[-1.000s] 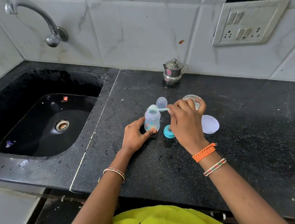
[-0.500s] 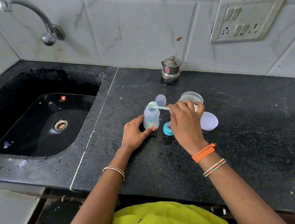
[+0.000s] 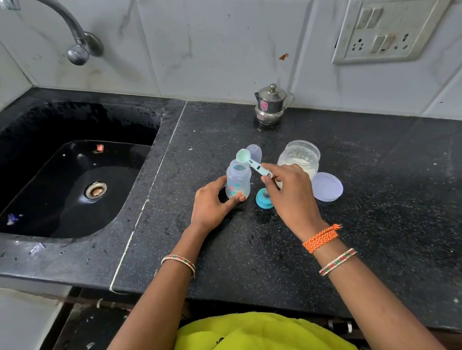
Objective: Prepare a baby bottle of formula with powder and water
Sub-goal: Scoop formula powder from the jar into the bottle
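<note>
A small clear baby bottle (image 3: 238,182) with coloured prints stands open on the black counter. My left hand (image 3: 212,204) grips its base. My right hand (image 3: 289,189) pinches the handle of a light green scoop (image 3: 251,163), whose bowl is tilted up just above and behind the bottle's mouth. An open glass jar of white powder (image 3: 300,158) stands behind my right hand. The bottle's teal ring with its teat (image 3: 263,198) lies on the counter between my hands. The clear bottle cap (image 3: 254,152) stands behind the bottle.
The jar's pale lid (image 3: 327,186) lies to the right of my right hand. A small steel pot (image 3: 271,105) stands by the tiled wall. A black sink (image 3: 67,185) with a tap (image 3: 76,46) lies to the left. A wall socket panel (image 3: 389,24) is at upper right.
The scoop has lifted from lying level over the bottle's mouth to a tilted position with its bowl raised. My right hand has drawn back a little, uncovering the jar.
</note>
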{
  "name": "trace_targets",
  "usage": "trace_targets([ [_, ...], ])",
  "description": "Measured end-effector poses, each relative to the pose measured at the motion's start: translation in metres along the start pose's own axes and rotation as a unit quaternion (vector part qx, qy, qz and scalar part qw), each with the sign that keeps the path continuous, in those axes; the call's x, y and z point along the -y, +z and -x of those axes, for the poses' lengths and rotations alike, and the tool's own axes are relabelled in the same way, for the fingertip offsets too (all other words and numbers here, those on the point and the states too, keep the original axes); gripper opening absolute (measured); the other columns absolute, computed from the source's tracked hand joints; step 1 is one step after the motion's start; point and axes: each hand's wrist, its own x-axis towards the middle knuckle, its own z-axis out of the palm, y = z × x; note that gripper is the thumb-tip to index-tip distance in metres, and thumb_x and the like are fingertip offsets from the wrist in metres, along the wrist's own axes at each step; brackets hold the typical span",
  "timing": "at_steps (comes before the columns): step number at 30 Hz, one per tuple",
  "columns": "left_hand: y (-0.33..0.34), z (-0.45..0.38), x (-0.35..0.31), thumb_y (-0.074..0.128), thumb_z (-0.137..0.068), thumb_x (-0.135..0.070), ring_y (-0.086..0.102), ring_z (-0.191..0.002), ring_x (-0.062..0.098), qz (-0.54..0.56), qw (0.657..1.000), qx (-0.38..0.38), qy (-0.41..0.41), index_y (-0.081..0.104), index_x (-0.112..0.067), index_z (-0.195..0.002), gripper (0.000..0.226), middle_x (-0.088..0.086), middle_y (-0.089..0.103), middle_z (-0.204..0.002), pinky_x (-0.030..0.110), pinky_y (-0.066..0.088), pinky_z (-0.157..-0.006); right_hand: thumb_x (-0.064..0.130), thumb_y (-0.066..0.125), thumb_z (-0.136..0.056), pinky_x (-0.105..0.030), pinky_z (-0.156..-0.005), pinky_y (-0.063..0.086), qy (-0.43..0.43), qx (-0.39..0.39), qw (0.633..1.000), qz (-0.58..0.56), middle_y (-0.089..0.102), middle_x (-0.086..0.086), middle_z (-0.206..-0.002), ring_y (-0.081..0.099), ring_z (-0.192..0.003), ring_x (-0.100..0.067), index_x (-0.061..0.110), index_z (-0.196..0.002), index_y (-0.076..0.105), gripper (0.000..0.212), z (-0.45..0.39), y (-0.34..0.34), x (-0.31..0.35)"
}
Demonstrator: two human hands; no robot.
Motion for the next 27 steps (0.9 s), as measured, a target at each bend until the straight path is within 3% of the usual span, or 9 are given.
trace_targets([
  [6, -0.001, 0.0, -0.002, 0.066, -0.076, -0.056, 0.062, -0.105, 0.012, 0.002, 1.0, 0.003, -0.005, 0.055, -0.025, -0.127, 0.061, -0.003, 0.068, -0.118, 0.04, 0.049, -0.093, 0.014, 0.057, -0.093, -0.05, -0.062, 0.051, 0.037, -0.054, 0.996, -0.063, 0.066, -0.011, -0.072, 0.058, -0.071, -0.028, 0.001, -0.092, 0.07, 0.018, 0.001, 0.001, 0.007],
  [8, -0.001, 0.0, -0.002, 0.067, -0.076, -0.054, 0.062, -0.105, 0.012, 0.004, 1.0, 0.002, -0.004, 0.056, -0.024, -0.126, 0.06, -0.003, 0.068, -0.117, 0.04, 0.049, -0.092, 0.016, 0.057, -0.093, -0.048, -0.062, 0.053, 0.071, -0.071, 0.989, -0.109, 0.067, -0.009, -0.069, 0.063, -0.068, -0.027, 0.003, -0.089, 0.071, 0.019, 0.002, 0.001, 0.01],
  [10, 0.0, 0.0, -0.002, 0.068, -0.077, -0.053, 0.062, -0.104, 0.012, 0.003, 1.0, -0.001, 0.0, 0.057, -0.023, -0.125, 0.058, -0.004, 0.069, -0.116, 0.039, 0.049, -0.092, 0.016, 0.057, -0.093, -0.04, -0.061, 0.056, 0.102, -0.067, 0.983, -0.134, 0.068, -0.003, -0.067, 0.065, -0.064, -0.015, 0.007, -0.088, 0.072, 0.018, 0.002, 0.001, 0.012],
  [14, 0.0, 0.0, -0.001, 0.067, -0.076, -0.054, 0.062, -0.104, 0.012, -0.002, 1.0, -0.001, -0.001, 0.056, -0.025, -0.126, 0.059, -0.004, 0.069, -0.116, 0.039, 0.049, -0.092, 0.015, 0.056, -0.092, -0.034, -0.061, 0.058, 0.143, -0.026, 0.983, -0.11, 0.067, 0.0, -0.061, 0.061, -0.053, 0.002, 0.004, -0.077, 0.069, 0.023, 0.003, 0.006, 0.013],
  [20, 0.001, 0.0, -0.001, 0.071, -0.077, -0.05, 0.063, -0.105, 0.012, -0.002, 1.0, -0.007, 0.006, 0.057, -0.024, -0.126, 0.057, -0.004, 0.069, -0.117, 0.037, 0.049, -0.091, 0.02, 0.056, -0.09, -0.043, -0.056, 0.054, 0.136, -0.015, 0.989, -0.055, 0.065, -0.004, -0.06, 0.063, -0.059, -0.024, 0.007, -0.077, 0.069, 0.023, -0.001, 0.009, 0.007],
  [27, 0.0, -0.001, -0.002, 0.072, -0.077, -0.048, 0.062, -0.108, 0.011, -0.006, 1.0, -0.006, -0.003, 0.056, -0.024, -0.128, 0.058, -0.004, 0.067, -0.12, 0.034, 0.048, -0.093, 0.027, 0.056, -0.092, -0.037, -0.053, 0.051, 0.115, -0.02, 0.993, -0.011, 0.065, 0.002, -0.066, 0.059, -0.059, -0.015, 0.014, -0.083, 0.069, 0.02, -0.002, 0.004, 0.005],
])
